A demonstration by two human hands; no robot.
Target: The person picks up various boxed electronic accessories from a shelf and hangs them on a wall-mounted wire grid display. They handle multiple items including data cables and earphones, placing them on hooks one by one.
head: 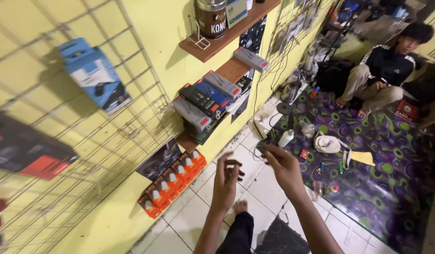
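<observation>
Hovering empty at lower centre of the frame: left hand (225, 181) with fingers loosely curled, right hand (284, 168) open and relaxed, the two apart. Lying nearest, left of the left hand (down by the wall's foot): a row of orange boxes (172, 182), its long axis running from lower left to upper right. Above, stacked boxes (204, 101) resting on a wooden shelf (231, 69). Open white floor tiles (252, 174) spreading beneath; patterned mat (382, 164) lying right.

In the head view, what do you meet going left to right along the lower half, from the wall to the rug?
Orange boxes → left hand → right hand → white bottle → white bag → yellow paper, on the patterned rug.
</observation>
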